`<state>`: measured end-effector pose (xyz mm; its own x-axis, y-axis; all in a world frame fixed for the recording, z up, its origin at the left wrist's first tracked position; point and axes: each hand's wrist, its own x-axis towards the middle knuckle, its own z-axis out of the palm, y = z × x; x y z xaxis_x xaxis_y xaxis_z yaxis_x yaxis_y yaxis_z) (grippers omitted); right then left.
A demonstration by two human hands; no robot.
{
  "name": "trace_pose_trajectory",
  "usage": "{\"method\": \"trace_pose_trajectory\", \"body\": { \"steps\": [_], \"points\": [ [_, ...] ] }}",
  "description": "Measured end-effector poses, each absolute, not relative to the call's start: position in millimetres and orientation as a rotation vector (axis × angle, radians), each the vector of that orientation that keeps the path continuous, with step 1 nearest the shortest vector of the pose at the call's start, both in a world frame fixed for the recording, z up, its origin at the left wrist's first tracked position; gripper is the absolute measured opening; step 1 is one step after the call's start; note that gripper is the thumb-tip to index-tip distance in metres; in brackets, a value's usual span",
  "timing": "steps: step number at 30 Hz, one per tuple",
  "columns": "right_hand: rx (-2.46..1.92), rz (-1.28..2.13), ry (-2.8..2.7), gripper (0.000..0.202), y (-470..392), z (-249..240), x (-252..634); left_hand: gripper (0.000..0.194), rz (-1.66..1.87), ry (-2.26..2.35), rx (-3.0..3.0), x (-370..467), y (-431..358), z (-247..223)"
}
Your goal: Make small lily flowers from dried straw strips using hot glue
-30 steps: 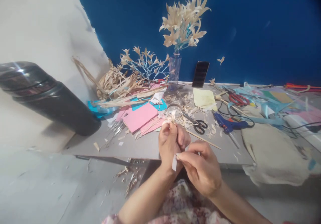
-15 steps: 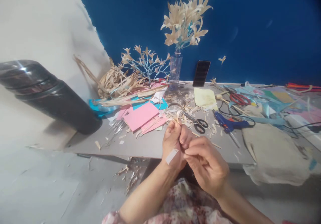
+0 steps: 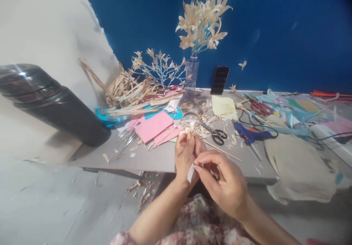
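Note:
My left hand (image 3: 184,155) is closed near the table's front edge, its fingers pinching a small pale husk flower (image 3: 190,128) that shows above the fingertips. Against its wrist side lies a small white strip (image 3: 190,173). My right hand (image 3: 220,177) is just to the right, thumb and index finger pinched at the strip's upper end; what exactly sits between the fingertips is too small to make out. A thin wooden stick (image 3: 224,151) lies beyond the right hand, and black-handled scissors (image 3: 219,137) rest among pale scraps.
A dark bottle (image 3: 59,106) stands at left. Behind are a clear vase (image 3: 191,74) of pale flowers, a phone (image 3: 220,80) and pink paper (image 3: 154,126). A blue glue gun (image 3: 250,135) and beige cloth (image 3: 299,164) lie at right.
My right hand has moved left to the white strip, which now stands more upright. My left hand has turned slightly, and the flower has shifted a little left. The view has moved slightly.

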<state>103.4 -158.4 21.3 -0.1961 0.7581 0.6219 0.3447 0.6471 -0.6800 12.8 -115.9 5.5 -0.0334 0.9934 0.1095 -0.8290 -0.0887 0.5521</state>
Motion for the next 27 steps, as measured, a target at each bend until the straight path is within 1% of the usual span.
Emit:
{"method": "trace_pose_trajectory", "body": {
  "steps": [3, 9, 14, 20, 24, 27],
  "points": [
    [-0.896, 0.460, -1.799, 0.017, -158.8, 21.9, 104.2, 0.030, 1.568, 0.351, 0.532, 11.5, -114.5, 6.1],
    [-0.963, 0.447, -1.760, 0.012, -160.6, 19.2, 101.0, 0.026, 1.557, 0.329, 0.496, 11.1, -114.7, 7.9],
    [-1.013, 0.524, -1.740, 0.006, -160.3, 18.1, 100.9, 0.028, 1.616, 0.359, 0.590, 9.3, -115.5, 7.2],
    [-1.027, 0.636, -1.754, 0.007, -158.2, 19.0, 103.1, 0.026, 1.674, 0.461, 0.693, 5.9, -115.0, 5.2],
    [-1.023, 0.584, -1.767, 0.008, -152.2, 24.3, 104.2, 0.028, 1.681, 0.512, 0.720, 5.7, -108.5, 7.4],
    [-1.008, 0.521, -1.760, 0.009, -140.4, 34.5, 106.3, 0.028, 1.671, 0.541, 0.788, 6.1, -95.9, 17.5]
  ]
}}
